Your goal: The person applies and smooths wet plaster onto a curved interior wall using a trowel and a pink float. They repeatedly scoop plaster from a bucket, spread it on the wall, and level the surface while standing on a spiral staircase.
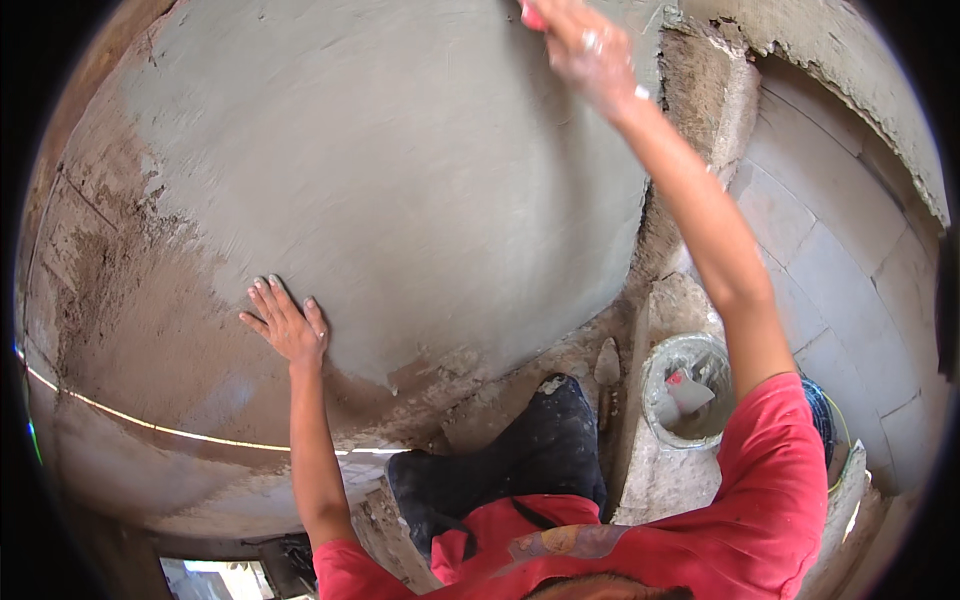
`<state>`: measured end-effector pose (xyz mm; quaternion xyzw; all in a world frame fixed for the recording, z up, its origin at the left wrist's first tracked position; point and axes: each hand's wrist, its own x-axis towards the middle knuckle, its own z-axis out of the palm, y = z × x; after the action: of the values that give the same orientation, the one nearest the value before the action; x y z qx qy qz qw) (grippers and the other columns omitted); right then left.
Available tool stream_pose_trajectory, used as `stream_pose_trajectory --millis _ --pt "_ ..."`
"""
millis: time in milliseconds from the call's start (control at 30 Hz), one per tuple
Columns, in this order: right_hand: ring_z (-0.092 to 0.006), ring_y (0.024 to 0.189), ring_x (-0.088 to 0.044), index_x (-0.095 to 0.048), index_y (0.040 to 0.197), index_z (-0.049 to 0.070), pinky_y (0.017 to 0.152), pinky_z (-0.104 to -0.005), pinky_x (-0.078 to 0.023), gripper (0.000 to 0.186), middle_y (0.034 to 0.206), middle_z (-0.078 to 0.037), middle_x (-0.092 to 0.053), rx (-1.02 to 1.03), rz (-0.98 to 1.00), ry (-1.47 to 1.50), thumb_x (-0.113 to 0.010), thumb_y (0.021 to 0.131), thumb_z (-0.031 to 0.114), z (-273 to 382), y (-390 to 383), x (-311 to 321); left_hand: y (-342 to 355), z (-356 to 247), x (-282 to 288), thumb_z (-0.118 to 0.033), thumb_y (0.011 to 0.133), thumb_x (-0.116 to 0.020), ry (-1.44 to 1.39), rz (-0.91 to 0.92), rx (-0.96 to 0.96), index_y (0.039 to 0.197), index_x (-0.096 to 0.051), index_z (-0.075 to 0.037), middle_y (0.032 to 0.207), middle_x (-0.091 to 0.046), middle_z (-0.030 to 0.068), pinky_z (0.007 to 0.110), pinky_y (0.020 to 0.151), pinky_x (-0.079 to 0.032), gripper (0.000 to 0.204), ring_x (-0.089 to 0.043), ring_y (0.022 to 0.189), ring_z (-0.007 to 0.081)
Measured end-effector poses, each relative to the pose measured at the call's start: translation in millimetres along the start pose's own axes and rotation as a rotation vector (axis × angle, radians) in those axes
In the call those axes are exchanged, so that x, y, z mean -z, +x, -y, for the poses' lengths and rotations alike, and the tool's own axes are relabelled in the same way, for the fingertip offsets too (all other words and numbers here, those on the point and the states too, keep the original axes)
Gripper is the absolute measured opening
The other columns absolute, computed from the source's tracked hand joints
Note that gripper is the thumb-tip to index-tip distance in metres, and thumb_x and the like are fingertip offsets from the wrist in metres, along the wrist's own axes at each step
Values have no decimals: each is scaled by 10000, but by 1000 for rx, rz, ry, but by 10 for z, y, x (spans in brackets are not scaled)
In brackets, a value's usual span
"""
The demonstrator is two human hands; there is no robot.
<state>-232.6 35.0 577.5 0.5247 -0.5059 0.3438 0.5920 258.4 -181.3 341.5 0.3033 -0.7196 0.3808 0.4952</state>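
Wet grey plaster (390, 170) covers most of the wall in front of me. My left hand (287, 322) lies flat against the wall at the plaster's lower left border, fingers stretched and holding nothing. Up at the top edge, my right hand (592, 62) is closed around a red-handled tool (534, 16) against the plaster. Most of that tool is cut off by the picture's edge, so its working part cannot be made out. Grey smears mark the right fingers and wrist.
A bucket (655, 400) smeared with plaster stands at lower right, holding a white and red tool (688, 392). A pointed trowel-like piece (607, 362) is beside it. Rough brown wall (150, 320) lies left; large grey tiles (830, 260) right. A bright line (170, 428) crosses lower left.
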Motion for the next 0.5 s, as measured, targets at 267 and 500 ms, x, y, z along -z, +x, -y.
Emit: stream_pose_trajectory --millis 267,500 --pt "-345 1237 -657 -598 1394 52 971 -431 -594 642 1330 -155 -676 83 469 215 -690 762 -11 1386 -2536 450 16 -9 7 -391 1054 -413 -12 2 -9 1588 -316 39 1671 -282 229 602 1259 46 693 -162 1592 364" --pt "-339 1145 -700 -615 1365 120 911 -408 -608 589 1309 -127 -691 43 -18 83 -706 805 -36 -18 -847 459 22 -27 16 -423 1066 -403 -2 30 -10 1594 -305 35 1682 -256 225 601 1257 54 706 -136 1598 356"
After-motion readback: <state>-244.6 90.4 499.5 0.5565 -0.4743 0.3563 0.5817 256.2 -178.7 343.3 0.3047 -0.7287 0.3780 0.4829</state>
